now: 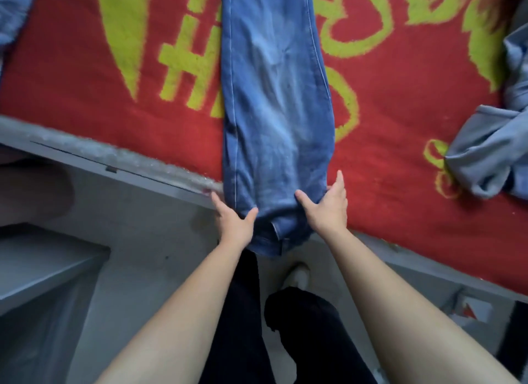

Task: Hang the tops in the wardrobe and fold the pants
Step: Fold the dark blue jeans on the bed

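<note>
Left hand (235,222) and right hand (328,209) pinch the faded blue denim jeans (277,106); the overhanging end may drag them off the bed.

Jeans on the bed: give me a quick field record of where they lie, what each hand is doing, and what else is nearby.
jeans: blue jeans lying lengthwise on the red blanket, near end hanging over the bed edge
left hand: left hand gripping the near end's left side
right hand: right hand gripping its right side
nearby: grey garment bunched at right
fold: not yet done
</note>
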A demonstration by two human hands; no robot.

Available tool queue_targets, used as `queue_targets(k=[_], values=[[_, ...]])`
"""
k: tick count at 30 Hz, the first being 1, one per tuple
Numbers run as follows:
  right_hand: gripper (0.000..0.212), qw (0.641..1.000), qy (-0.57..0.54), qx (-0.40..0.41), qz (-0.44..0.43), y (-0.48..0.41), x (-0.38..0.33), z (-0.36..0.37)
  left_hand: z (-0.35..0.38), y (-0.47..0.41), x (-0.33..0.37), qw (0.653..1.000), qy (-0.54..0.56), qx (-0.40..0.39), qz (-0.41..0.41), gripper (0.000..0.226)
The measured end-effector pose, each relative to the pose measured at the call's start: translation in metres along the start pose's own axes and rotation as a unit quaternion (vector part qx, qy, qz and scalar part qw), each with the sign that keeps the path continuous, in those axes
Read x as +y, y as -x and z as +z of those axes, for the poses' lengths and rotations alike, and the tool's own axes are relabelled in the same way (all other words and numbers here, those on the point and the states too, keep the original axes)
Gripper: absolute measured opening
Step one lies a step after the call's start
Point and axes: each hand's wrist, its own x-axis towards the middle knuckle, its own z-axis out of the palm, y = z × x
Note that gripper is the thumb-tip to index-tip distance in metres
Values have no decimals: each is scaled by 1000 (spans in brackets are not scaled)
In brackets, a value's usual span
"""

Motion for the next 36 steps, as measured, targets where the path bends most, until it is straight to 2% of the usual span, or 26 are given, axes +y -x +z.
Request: queue_targets(k=[2,5,7,9,10,11,13,14,16,18,20,21,24,26,28,30,31,33,34,36], values=[[95,998,-28,-51,29,6,19,-3,7,3,-20,999,19,-27,-32,93],[76,991,-5,-127,31,13,44,-11,9,0,-38,999,-18,-35,-18,79],[56,983,-17,-178,32,18,57,-14,8,-5,-41,999,23,-32,-15,64],[37,971,-47,-232,35,22,69,-9,7,-13,-43,996,65,-54,-15,65],[41,966,-71,-245,37,24,75,-3,6,-17,-45,993,87,-74,-18,68],[54,965,-97,-240,37,27,80,5,7,-19,-47,989,110,-94,-14,67],[78,968,-142,-206,32,32,89,21,8,-21,-54,986,132,-104,5,54],[80,968,-158,-192,33,33,93,28,8,-20,-56,985,138,-105,11,47],[69,962,-195,-182,58,34,99,36,6,-13,-61,980,160,-118,13,34],[48,955,-209,-198,76,33,100,35,1,-3,-65,975,178,-134,5,30],[25,933,-256,-229,105,37,97,25,-2,12,-69,969,196,-149,-5,37],[22,912,-303,-239,136,43,91,16,-4,21,-68,965,210,-158,-11,43],[31,842,-439,-257,178,60,81,-8,-3,46,-59,932,276,-224,-64,64],[30,813,-490,-264,171,71,75,-22,0,63,-49,905,311,-275,-90,57],[31,796,-511,-277,169,78,70,-32,3,80,-38,884,348,-296,-97,36],[35,782,-521,-299,169,83,68,-41,3,92,-32,865,384,-305,-102,30],[36,780,-518,-307,170,85,67,-45,0,97,-30,856,400,-308,-109,32],[35,803,-486,-299,171,90,64,-53,-8,105,-30,859,400,-299,-115,40],[34,828,-455,-283,164,92,64,-56,-10,107,-33,877,378,-274,-115,43],[43,902,-349,-218,129,95,65,-60,-16,109,-38,917,331,-192,-114,43]])
